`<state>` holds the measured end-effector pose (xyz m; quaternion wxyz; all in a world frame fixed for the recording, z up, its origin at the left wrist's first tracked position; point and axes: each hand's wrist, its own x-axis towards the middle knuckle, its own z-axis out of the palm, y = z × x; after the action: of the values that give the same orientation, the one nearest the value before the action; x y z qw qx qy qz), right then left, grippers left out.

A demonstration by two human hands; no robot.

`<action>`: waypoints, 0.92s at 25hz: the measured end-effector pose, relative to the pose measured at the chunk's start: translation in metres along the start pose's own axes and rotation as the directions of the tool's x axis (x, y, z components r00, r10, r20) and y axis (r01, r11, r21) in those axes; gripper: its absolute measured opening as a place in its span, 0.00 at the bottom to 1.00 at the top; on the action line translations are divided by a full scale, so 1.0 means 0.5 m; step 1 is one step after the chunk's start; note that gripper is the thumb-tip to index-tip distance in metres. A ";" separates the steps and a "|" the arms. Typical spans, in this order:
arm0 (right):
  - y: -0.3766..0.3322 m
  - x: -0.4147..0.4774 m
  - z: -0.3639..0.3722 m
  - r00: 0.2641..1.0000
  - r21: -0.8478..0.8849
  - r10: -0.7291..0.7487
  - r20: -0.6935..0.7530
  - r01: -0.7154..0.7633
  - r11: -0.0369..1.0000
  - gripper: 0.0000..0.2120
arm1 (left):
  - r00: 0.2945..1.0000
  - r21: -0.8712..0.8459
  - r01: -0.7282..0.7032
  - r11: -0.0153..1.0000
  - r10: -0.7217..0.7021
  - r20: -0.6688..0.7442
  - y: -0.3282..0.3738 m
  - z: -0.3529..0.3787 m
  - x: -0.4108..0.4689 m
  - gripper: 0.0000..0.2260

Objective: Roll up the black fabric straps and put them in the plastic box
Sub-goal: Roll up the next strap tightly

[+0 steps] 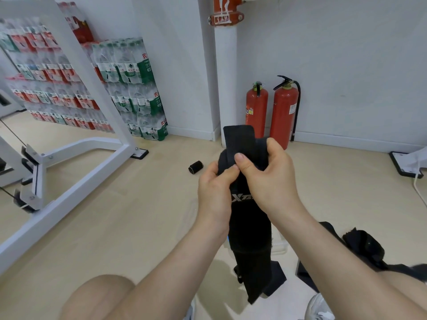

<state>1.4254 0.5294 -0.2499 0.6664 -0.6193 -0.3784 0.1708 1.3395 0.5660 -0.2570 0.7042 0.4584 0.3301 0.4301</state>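
Note:
A long black fabric strap (250,229) with white lettering hangs in front of me, its top end partly rolled and one flat end sticking up. My left hand (213,195) grips the strap's left edge near the roll. My right hand (265,179) curls over the rolled top, thumb pressing on the fabric. A small rolled black strap (195,167) lies on the floor beyond. More black straps (365,248) lie at lower right. The plastic box (280,247) is mostly hidden behind the strap and my arms.
Two red fire extinguishers (283,112) stand against the white wall. A white metal frame (76,162) stretches across the left. Packs of bottled water (129,88) are stacked at the back left. My knees show at the bottom, above the pale wooden floor (138,215).

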 end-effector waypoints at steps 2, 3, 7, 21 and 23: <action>0.004 0.000 -0.005 0.999 -0.068 -0.029 0.020 0.031 0.997 0.04 | 0.998 -0.031 0.060 0.998 -0.061 -0.030 0.010 -0.001 0.003 0.01; 0.004 -0.002 -0.005 0.999 -0.104 -0.032 0.038 0.036 0.994 0.05 | 0.994 -0.065 0.097 0.993 -0.100 -0.046 0.016 -0.005 0.007 0.04; 0.010 -0.023 0.006 0.984 -0.297 -0.083 0.158 0.128 0.946 0.09 | 0.981 -0.234 0.161 0.959 -0.181 -0.066 0.046 -0.025 0.027 0.24; 0.008 -0.023 0.015 0.971 -0.341 -0.068 0.229 0.145 0.929 0.08 | 0.987 -0.263 -0.040 0.964 -0.004 -0.163 0.069 -0.040 0.039 0.34; 0.001 -0.006 -0.006 0.927 -0.403 0.123 0.354 0.032 0.915 0.06 | 0.976 -0.243 -0.142 0.960 0.095 -0.196 0.086 -0.061 0.057 0.38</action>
<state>1.4258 0.5251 -0.2512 0.4371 -0.7077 -0.5099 0.2193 1.3121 0.6118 -0.2302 0.6968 0.3416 0.3071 0.5508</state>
